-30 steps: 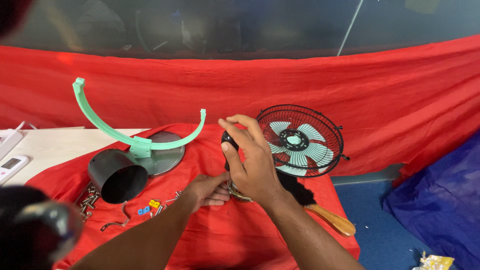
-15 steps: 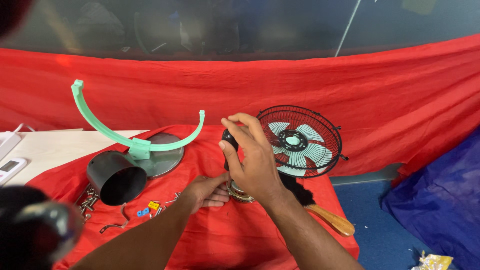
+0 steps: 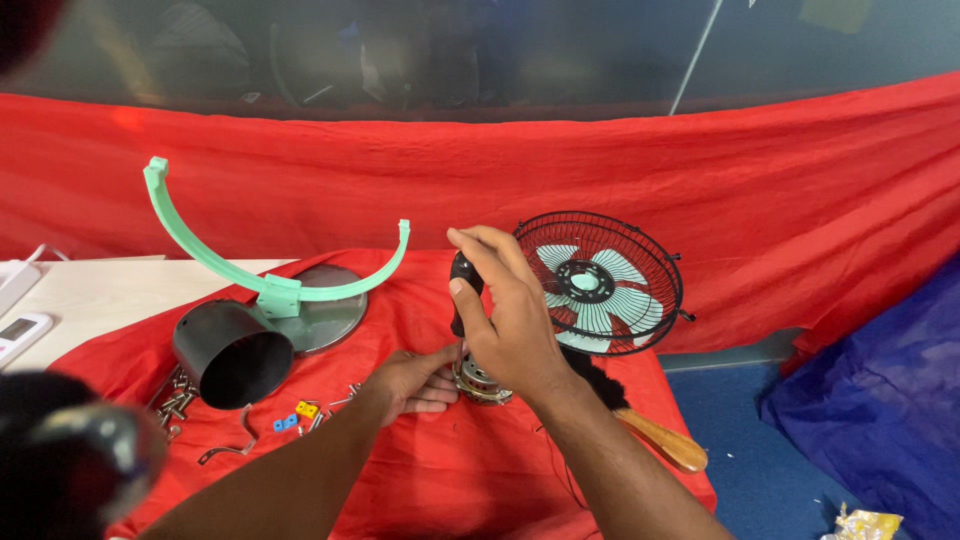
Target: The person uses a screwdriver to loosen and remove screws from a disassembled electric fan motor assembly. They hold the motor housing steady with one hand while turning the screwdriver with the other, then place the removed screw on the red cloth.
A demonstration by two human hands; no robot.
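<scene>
Item: small metal motor unit point(image 3: 484, 380), on the red cloth near the worktop's front edge, mid-width.
Left hand point(image 3: 408, 382): grip pinched on the motor's side, steadying it.
Right hand point(image 3: 505, 315): grip clenched round a black-handled screwdriver point(image 3: 461, 285), upright over the motor.
Step, by judgement: working a fastener; next calls for a steady, vertical tool.
Room: fan cage point(image 3: 598, 283) and wooden-handled brush point(image 3: 640, 425) crowd the right edge; loose screws point(image 3: 176, 400), black cylinder point(image 3: 228, 352), green bracket point(image 3: 270, 285) left.
</scene>
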